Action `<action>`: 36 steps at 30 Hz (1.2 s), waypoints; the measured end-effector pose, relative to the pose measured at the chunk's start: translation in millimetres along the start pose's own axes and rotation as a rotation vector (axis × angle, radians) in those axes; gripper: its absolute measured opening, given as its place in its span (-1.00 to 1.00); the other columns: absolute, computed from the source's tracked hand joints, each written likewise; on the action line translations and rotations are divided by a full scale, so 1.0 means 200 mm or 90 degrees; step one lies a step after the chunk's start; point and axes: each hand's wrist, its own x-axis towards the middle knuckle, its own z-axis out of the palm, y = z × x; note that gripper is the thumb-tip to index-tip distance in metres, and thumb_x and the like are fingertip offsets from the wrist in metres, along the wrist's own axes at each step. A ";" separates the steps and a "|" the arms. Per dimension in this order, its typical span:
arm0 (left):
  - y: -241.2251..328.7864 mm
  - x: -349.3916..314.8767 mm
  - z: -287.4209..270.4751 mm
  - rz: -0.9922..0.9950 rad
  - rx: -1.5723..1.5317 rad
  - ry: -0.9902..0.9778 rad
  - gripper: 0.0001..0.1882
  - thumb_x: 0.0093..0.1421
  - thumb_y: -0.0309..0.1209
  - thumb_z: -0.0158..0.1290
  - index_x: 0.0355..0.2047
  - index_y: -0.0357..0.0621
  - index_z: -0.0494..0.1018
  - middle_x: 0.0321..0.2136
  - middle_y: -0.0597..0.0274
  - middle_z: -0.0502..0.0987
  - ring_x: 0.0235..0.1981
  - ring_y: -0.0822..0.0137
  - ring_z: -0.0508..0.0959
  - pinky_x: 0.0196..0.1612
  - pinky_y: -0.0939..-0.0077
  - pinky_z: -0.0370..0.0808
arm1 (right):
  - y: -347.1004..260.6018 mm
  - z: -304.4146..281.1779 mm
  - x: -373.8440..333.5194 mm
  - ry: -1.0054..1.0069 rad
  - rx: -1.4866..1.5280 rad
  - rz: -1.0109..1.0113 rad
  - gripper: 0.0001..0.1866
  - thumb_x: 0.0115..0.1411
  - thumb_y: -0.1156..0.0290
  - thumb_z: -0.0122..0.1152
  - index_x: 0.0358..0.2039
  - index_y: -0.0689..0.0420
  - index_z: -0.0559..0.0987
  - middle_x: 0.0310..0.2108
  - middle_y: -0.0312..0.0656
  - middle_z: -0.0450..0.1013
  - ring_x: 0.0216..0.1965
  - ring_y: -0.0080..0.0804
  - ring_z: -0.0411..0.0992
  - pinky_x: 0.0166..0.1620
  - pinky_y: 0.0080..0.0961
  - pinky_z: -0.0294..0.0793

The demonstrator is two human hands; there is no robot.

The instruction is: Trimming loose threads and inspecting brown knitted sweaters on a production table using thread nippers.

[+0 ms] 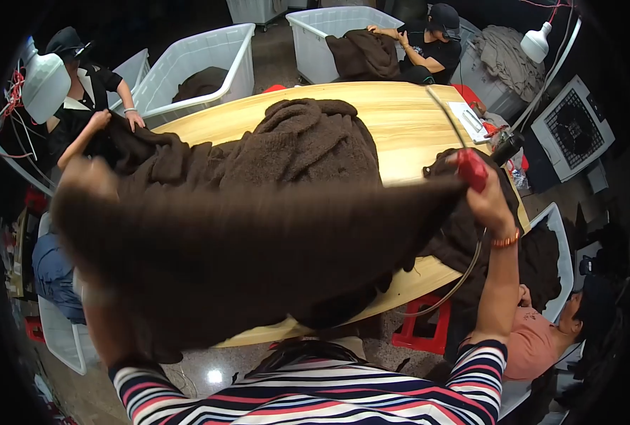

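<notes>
Right grip wrapped round a red tool, and a corner of the brown knit fabric seems caught beside it! Left grip is a blur, but looks closed on the opposite end. The fabric hangs spread above the worktop: soft, floppy, probably weighty, best held by two corners. Beyond sits a matching heap.

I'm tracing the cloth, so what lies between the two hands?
In the head view, brown cloth, blurred, spans the stretch from the left hand to the right hand.
</notes>
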 end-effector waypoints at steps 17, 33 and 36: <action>0.26 -0.59 1.25 -0.469 -0.335 -0.446 -0.04 0.02 -0.07 0.32 0.31 -0.21 0.10 0.21 -0.20 0.21 0.25 -0.06 0.24 0.29 0.14 0.20 | 0.65 0.40 -0.32 0.057 -0.177 0.289 -0.58 0.07 0.47 0.33 -0.04 0.12 0.45 -0.55 -0.02 0.44 -0.48 -0.07 0.49 -0.33 -0.28 0.45; 0.35 -0.56 0.99 -0.628 -0.524 -0.205 -0.57 0.04 -0.56 0.19 -0.04 -0.34 0.43 -0.14 0.13 0.55 -0.11 0.37 0.53 -0.01 0.50 0.46 | 0.28 0.72 -0.04 -0.053 -0.157 0.015 -0.60 0.10 0.55 0.29 -0.02 0.17 0.45 -0.52 -0.08 0.44 -0.47 -0.24 0.46 -0.29 -0.41 0.46; 0.70 -0.28 0.72 -0.325 -0.618 -0.310 -0.47 0.00 -0.60 0.22 0.05 -0.25 0.42 -0.08 0.03 0.52 -0.09 0.21 0.55 0.01 0.48 0.46 | 0.26 0.70 -0.06 -0.091 -0.137 0.125 -0.60 0.11 0.53 0.30 -0.02 0.16 0.45 -0.50 -0.08 0.45 -0.46 -0.25 0.47 -0.28 -0.41 0.48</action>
